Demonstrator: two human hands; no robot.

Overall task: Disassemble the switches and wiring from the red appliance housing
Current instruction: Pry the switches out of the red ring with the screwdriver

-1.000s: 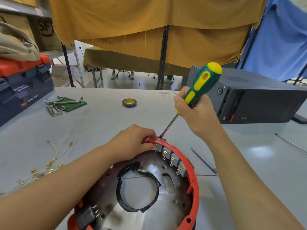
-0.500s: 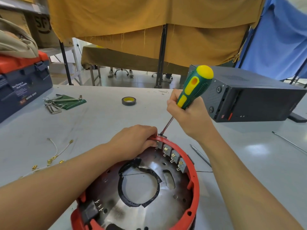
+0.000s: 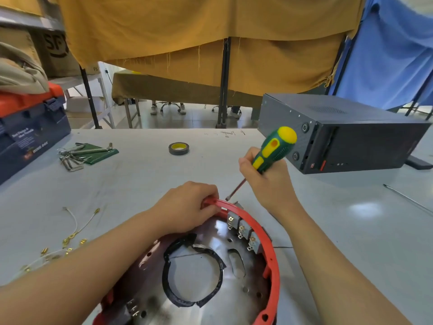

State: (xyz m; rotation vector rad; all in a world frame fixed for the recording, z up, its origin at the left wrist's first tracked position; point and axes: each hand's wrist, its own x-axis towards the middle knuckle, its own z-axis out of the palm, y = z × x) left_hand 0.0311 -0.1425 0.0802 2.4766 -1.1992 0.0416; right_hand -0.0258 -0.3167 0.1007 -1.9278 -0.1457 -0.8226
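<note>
Head view: left hand [image 3: 187,207] grips red housing [image 3: 262,233] rim; right hand [image 3: 269,181] clasps screwdriver [image 3: 274,148].

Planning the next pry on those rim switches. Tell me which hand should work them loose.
Right. The right hand already grips the screwdriver, tip just outside the red housing rim near the switches. The left hand grips the rim, steadying it.

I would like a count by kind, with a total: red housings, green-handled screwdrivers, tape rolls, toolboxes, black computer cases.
red housing: 1
green-handled screwdriver: 1
tape roll: 1
toolbox: 1
black computer case: 1
Total: 5
</note>
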